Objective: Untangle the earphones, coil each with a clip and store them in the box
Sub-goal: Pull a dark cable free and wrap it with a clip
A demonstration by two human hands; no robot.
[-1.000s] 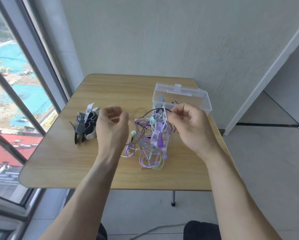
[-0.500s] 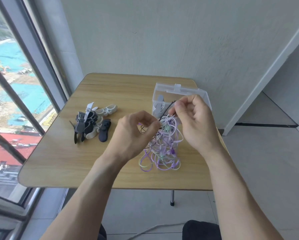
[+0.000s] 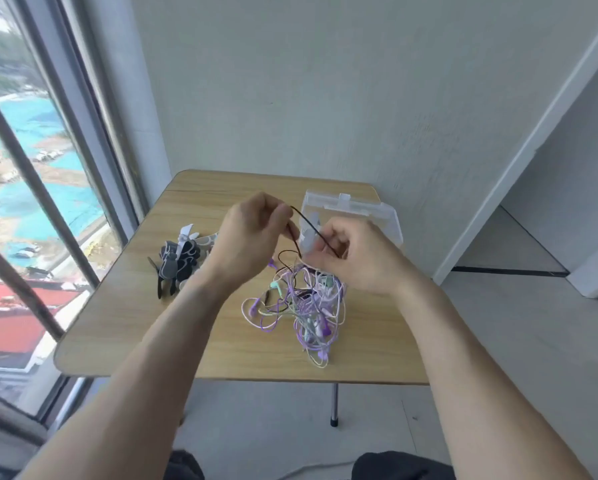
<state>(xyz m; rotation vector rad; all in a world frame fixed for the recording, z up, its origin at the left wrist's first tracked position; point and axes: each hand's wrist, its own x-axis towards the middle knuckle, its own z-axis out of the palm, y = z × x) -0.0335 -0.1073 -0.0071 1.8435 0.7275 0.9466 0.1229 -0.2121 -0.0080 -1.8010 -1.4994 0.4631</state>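
Pinching a thin black cord [image 3: 313, 228] between them, both hands are raised over the counter [image 3: 124, 317]. The left hand [image 3: 252, 237] has its fingers curled in, with the thumb and forefinger nipping the cord's upper end. The right hand [image 3: 353, 254] is likewise curled, gripping the same cord a little lower, so a short stretch runs taut and slanting from one hand down to the other. Below the left hand the black cord loops once and drops into the tangle of earphones [image 3: 301, 306].

That tangle lies on the counter just under the right hand: a loose heap of purple, lilac, white and pale green cords, with a few small earbuds showing among them. Its upper strands rise toward the right hand, though I cannot tell whether any of them are caught in the grip too.

Behind the tangle, and partly hidden by the right hand, stands the clear plastic box [image 3: 359, 211], its lid up and leaning back toward the wall. On the window side of the tangle, beyond the left wrist, sits a pile of clips [image 3: 178, 261], black, grey and white, bunched together on the counter; how many there are is hard to make out.
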